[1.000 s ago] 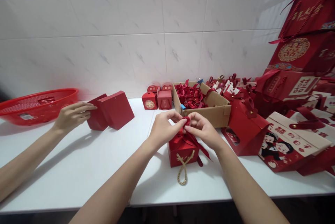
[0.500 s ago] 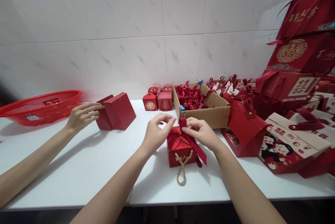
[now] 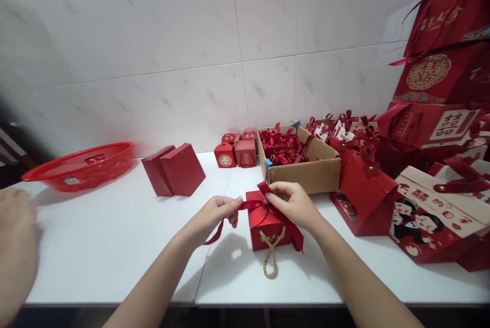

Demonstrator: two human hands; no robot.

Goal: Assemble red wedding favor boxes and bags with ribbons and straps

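A small red gift box stands on the white table, its gold rope handle hanging down the front onto the tabletop. Dark red ribbon crosses the top of the box. My left hand pinches one length of that ribbon out to the left, and its tail dangles below the fingers. At the top of the box my right hand grips another part of the ribbon between thumb and fingers, a loop end sticking up beside the thumb.
Behind the box is a cardboard box full of red ribbons. Two plain red boxes and a red plastic basket stand to the left. Gift boxes are piled on the right. Another person's blurred hand is at the left edge.
My left hand has moved left and down, drawing the ribbon out sideways. The other person's hand has let go of the plain red boxes and pulled back to the left edge.
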